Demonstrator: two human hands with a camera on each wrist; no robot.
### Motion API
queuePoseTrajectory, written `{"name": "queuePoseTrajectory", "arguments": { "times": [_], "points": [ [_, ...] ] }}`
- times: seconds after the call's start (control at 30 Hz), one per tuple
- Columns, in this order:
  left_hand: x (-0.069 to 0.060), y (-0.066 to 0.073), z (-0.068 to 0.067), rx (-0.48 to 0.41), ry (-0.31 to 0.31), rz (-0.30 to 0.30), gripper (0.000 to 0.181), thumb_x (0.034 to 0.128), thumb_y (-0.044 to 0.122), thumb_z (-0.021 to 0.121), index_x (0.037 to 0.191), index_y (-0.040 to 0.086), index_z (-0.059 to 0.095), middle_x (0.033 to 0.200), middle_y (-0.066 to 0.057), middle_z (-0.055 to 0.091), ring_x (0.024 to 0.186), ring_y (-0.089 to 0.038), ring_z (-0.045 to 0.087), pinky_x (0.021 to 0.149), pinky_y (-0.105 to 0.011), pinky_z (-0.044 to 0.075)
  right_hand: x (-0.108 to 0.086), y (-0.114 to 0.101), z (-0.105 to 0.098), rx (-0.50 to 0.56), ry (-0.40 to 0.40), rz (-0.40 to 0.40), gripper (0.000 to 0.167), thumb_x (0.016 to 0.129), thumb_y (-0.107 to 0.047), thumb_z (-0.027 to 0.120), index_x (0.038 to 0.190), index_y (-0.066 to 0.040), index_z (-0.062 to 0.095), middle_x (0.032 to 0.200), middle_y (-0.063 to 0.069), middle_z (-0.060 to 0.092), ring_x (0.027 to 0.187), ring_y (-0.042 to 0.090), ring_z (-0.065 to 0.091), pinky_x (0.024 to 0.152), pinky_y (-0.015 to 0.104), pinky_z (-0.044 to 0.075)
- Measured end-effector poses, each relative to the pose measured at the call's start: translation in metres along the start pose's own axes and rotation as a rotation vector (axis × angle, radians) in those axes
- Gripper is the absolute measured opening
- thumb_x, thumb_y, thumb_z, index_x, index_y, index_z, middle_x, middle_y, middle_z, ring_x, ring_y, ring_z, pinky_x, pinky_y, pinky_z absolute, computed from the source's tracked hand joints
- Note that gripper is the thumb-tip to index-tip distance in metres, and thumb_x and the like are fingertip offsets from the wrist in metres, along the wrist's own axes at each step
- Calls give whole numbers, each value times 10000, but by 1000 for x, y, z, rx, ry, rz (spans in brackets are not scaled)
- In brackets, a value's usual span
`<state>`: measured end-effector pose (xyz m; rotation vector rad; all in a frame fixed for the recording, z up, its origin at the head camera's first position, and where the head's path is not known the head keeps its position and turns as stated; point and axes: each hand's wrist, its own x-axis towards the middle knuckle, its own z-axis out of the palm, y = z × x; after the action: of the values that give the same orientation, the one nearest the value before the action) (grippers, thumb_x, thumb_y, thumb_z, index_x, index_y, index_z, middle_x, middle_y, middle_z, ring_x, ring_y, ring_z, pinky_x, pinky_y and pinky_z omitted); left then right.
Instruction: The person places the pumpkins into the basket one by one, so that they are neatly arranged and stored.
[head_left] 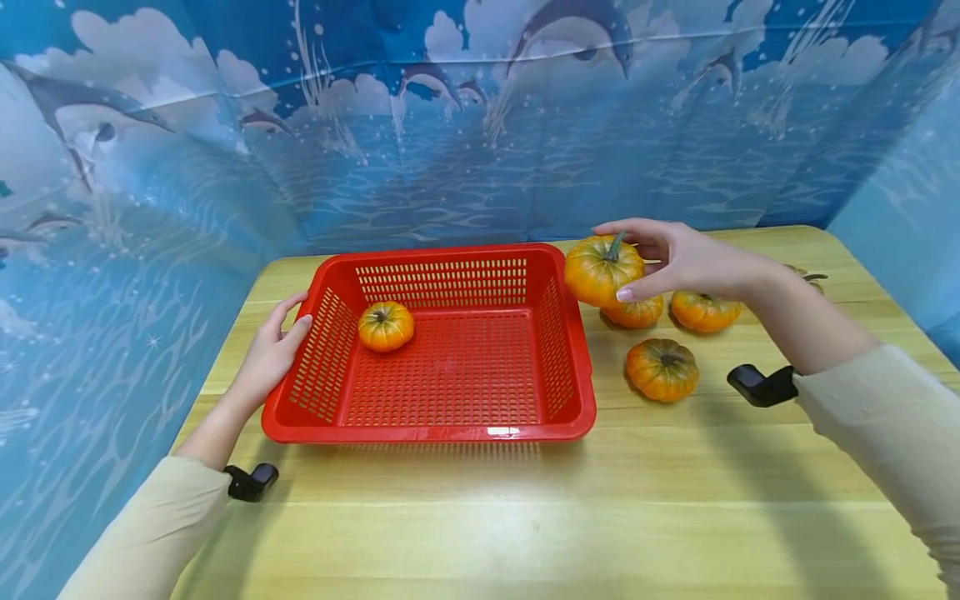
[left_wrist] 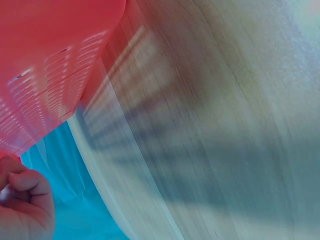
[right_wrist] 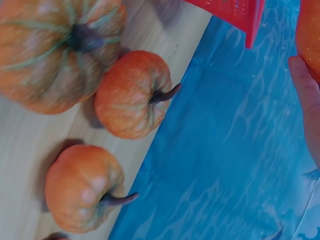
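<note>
The right grip [head_left: 678, 258], at the upper right of the head view, pinches a yellow-orange pumpkin [head_left: 600, 271], thumb on the near side and fingers on the far side. The pumpkin is just left of that grip, at the top right corner of the red basket [head_left: 427, 434]. The next move seems to turn on this corner: the pumpkin overlaps the rim in the head view, and the basket's inside lies left of it and lower in the frame. Squat and round, the pumpkin shows no clear long axis; its stem [head_left: 616, 247] points up, leaning a little right. The left grip [head_left: 270, 350], much farther from it, holds the basket's left rim at the left of the frame. A smaller pumpkin [head_left: 386, 326] sits inside near the left wall, and loose pumpkins [head_left: 662, 370] lie on the surface [head_left: 480, 517] to the right.

Only the right wrist view shows blue cloth [right_wrist: 225, 100] between the held pumpkin, cut by the upper right edge, and the basket corner at the top. The left wrist view alone shows the left grip's fingers curled in, lower left, beside the basket's outer wall
</note>
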<state>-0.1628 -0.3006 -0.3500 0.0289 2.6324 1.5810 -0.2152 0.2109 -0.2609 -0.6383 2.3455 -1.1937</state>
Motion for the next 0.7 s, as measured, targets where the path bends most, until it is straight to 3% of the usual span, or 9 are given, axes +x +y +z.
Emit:
{"name": "queuePoseTrajectory", "arguments": {
  "times": [0.2,0.37,0.7],
  "points": [
    [0,4,0,-11,-3,-23,559,1008,313,387,1498,168,161,1089,-303,539,724,-211,669,611,-359,565,13,-8,3,19,-22,-20,725,828,-152,715,1438,-250,336,1487,31,234,1341,261,244,1028,556,309],
    [0,3,1,-7,4,-24,563,1004,336,390,1499,187,166,1090,-297,539,720,-205,668,607,-357,564,23,-13,7,25,-38,-40,736,816,-153,727,1435,-248,340,1470,29,265,1318,242,289,1012,518,352],
    [2,-1,0,-8,12,-25,567,1002,353,387,1501,206,161,1111,-292,533,728,-193,668,613,-358,565,46,-24,15,15,-73,-86,756,805,-160,742,1440,-222,335,1481,28,257,1340,229,268,1057,502,300]
  ]
}}
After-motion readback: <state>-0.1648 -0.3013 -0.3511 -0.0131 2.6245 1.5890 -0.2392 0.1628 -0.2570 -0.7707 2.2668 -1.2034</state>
